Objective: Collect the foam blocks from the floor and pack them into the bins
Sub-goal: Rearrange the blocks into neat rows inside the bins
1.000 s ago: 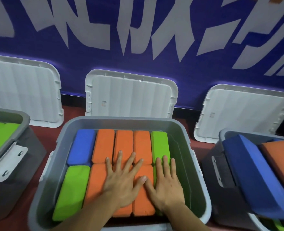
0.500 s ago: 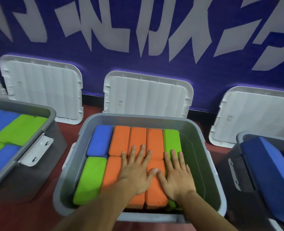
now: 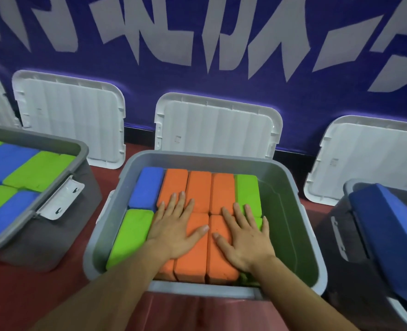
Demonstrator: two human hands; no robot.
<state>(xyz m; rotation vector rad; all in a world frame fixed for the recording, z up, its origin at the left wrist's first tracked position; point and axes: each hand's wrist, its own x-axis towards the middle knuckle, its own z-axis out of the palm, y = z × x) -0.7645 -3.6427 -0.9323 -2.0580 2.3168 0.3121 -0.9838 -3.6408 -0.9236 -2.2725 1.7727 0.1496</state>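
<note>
Foam blocks [image 3: 199,192] in the middle bin [image 3: 221,156]: pressing the orange ones level with left hand [image 3: 173,225] and right hand [image 3: 244,235] flat, fingers spread, gripping nothing; next, likely lifting clear to fetch more.

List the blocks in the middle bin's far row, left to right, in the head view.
blue block → first orange block → second orange block → third orange block → green block

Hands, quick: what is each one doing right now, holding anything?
Left hand: open, flat on the orange blocks in the middle bin, holding nothing.
Right hand: open, flat on the orange blocks beside it, holding nothing.
</note>
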